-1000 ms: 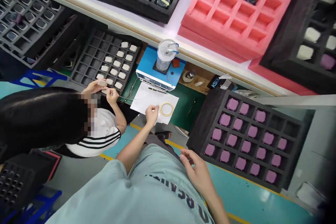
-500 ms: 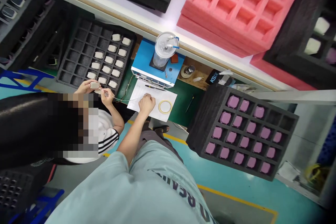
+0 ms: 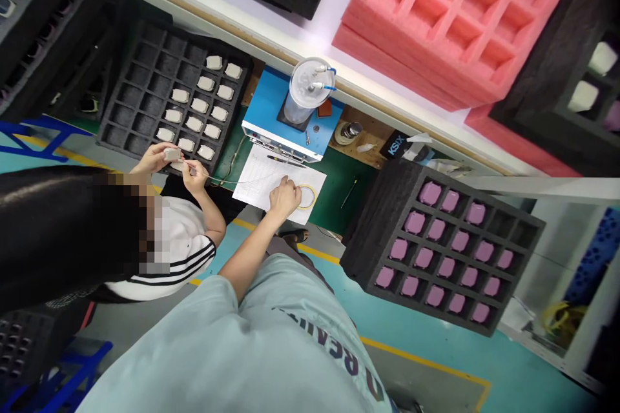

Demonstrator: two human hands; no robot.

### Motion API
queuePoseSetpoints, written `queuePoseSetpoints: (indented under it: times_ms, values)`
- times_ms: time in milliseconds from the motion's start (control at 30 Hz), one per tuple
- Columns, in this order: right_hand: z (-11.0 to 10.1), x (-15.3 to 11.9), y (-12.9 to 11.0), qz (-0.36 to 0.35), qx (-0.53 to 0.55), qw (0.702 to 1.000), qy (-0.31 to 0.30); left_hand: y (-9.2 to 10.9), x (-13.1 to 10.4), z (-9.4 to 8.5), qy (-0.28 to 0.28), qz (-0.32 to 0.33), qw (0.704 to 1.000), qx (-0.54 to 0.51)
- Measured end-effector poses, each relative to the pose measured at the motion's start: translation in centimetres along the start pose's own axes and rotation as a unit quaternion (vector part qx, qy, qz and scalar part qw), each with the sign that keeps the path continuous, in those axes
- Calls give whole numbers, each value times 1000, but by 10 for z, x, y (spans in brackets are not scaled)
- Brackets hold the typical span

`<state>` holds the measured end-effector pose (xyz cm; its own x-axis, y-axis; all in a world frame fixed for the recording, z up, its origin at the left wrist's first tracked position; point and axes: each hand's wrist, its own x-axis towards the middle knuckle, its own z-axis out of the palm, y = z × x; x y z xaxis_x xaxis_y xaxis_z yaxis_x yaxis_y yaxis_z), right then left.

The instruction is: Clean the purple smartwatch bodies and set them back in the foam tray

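Observation:
My left hand (image 3: 285,199) is over a printed sheet of paper (image 3: 252,184), at the left edge of a yellow ring (image 3: 314,199) that looks like a roll of tape. Its index finger is stretched forward and the other fingers bend loosely over the ring's rim; the fingertips are partly hidden. The ring lies flat on the paper. A dark pen (image 3: 285,160) rests along the paper's top edge. My right hand is out of view.
A co-worker's hands (image 3: 194,175) hold a white case and a thin wired tool beside a black foam tray (image 3: 145,87). A blue machine (image 3: 259,106) carries a clear jar (image 3: 305,90). Stacked foam trays (image 3: 375,239) with purple cases stand right; pink foam trays (image 3: 411,55) sit above.
My left hand has moved right across the paper to the yellow ring, and its fist has loosened. The ring stays in place. The co-worker still holds the white case.

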<state>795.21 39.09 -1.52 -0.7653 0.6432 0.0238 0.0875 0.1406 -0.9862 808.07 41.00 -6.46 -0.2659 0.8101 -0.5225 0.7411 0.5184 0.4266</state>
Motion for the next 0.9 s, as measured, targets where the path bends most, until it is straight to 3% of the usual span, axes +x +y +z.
queuePoseSetpoints:
  times_ms: [133,267,500,767,900]
  values:
    - [44,49,20,155,-21,986,63,-4,-9,-2,-9,-22,1000,11]
    - [63,62,31,226,-20,970,91,-24,-27,-8,-20,-46,998,24]
    - [69,61,38,254,-6,960,114,-44,-55,-5,-50,-86,994,40]
    - [75,58,35,250,-25,963,99,-49,-52,-16,-45,-68,997,20]
    - [69,59,31,242,-55,966,74,-38,-41,-10,-43,-34,998,11]
